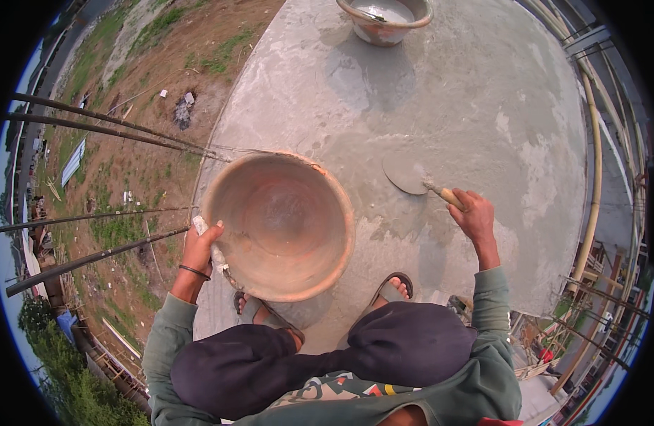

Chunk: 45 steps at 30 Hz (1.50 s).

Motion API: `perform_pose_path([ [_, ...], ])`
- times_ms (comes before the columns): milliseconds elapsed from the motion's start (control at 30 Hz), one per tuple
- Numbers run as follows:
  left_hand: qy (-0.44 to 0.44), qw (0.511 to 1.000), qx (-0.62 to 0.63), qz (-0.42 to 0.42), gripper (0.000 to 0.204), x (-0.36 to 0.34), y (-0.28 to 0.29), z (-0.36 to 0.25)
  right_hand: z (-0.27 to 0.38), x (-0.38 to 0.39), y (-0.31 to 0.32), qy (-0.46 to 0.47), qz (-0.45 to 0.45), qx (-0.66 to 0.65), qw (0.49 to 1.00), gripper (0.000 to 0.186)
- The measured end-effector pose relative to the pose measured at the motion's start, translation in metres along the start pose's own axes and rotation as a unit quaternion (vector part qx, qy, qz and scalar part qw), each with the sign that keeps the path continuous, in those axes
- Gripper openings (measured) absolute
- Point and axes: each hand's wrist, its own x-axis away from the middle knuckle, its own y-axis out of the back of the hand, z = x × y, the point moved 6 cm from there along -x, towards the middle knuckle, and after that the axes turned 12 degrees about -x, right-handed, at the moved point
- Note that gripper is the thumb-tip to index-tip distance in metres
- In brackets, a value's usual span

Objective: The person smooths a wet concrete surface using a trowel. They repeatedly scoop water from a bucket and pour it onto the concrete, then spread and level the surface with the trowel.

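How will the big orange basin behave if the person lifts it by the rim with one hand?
The orange basin looks empty, so it is probably light. The left hand grips only one edge, so it may tilt or flex. Its dusty, cement-smeared rim could feel gritty rather than slippery.

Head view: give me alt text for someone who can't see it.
A squatting person's right hand presses a trowel flat on a wet cement slab, while the left hand grips the rim of an empty orange basin. A second basin sits at the slab's far edge; steel bars jut out at left, ground far below.
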Motion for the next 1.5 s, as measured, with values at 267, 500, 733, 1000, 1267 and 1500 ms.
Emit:
perform_pose_path([
  [267,-0.091,0.987,-0.110,0.076,0.043,0.008,-0.078,-0.100,-0.001,0.030,-0.007,-0.013,-0.026,-0.035,0.999,0.035],
  [500,-0.124,0.948,-0.282,0.074,0.051,-0.014,-0.146,-0.158,0.009,0.045,-0.012,-0.010,-0.033,-0.075,0.997,0.035],
  [733,-0.057,0.952,-0.284,0.103,0.053,-0.023,-0.177,-0.175,0.012,0.050,-0.019,-0.007,-0.039,-0.108,0.993,0.037],
  [1000,-0.057,0.957,-0.270,0.086,0.054,-0.007,-0.157,-0.160,0.017,0.045,-0.023,-0.007,-0.017,-0.126,0.992,0.035],
  [1267,-0.074,0.944,-0.311,0.076,0.058,-0.010,-0.176,-0.171,0.024,0.035,-0.037,-0.002,-0.022,-0.114,0.993,0.038],
  [1500,-0.065,0.941,-0.317,0.097,0.061,-0.012,-0.186,-0.176,0.017,0.042,-0.037,-0.028,-0.032,-0.118,0.992,0.037],
])
